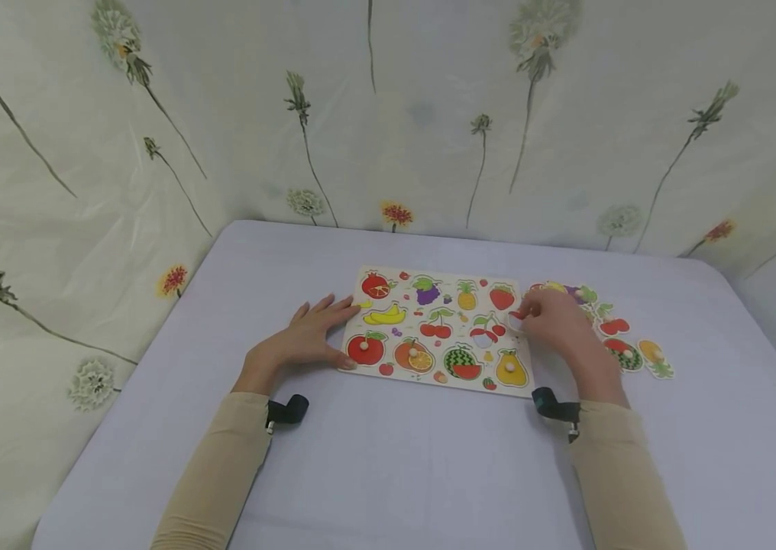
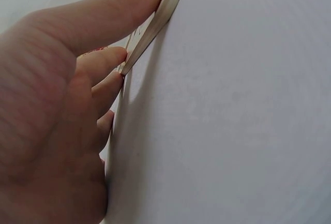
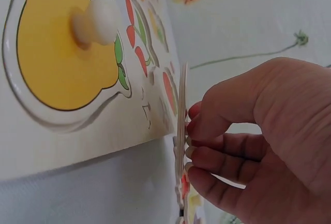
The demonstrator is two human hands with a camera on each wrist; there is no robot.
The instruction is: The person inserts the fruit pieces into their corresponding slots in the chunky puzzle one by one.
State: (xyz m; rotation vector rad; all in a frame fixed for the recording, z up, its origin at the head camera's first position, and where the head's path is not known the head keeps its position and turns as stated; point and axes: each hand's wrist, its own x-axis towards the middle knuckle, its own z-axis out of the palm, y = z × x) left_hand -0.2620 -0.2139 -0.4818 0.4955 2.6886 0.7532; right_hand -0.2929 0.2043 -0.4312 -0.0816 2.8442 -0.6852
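While the R hand (image 1: 556, 325) pinches a thin puzzle piece (image 3: 182, 110) btwn thumb & fingertips, w/ the fingers bent in and no gap to spare, that piece stands on edge at the R edge of the board (image 1: 439, 374); can't tell if it touches, nor what's printed on it. The pale-centred cherry outline (image 1: 484, 338) lies just L of those fingertips, inside the R edge, w/ the knobbed pear (image 1: 512, 369) toward the near R corner and the strawberry (image 1: 502, 298) toward the far R one. R hand's clearly the nearer; the piece's rim shows as a long line, steep to the board's face, so prob. needs tipping flat to match the outline; its true long axis n/a edge-on. L hand (image 1: 299, 340) sits at the board's L edge, fingers straight & spread, thumb at the near L corner, gripping nothing. Board runs lengthwise side to side, approx. mid-table; loose pcs (image 1: 624, 357) lie off its R edge, some overlapping, some behind the R hand. Table (image 1: 402, 466) has a plain pale top; dandelion-print curtain (image 1: 415, 153) hangs past its far edge.
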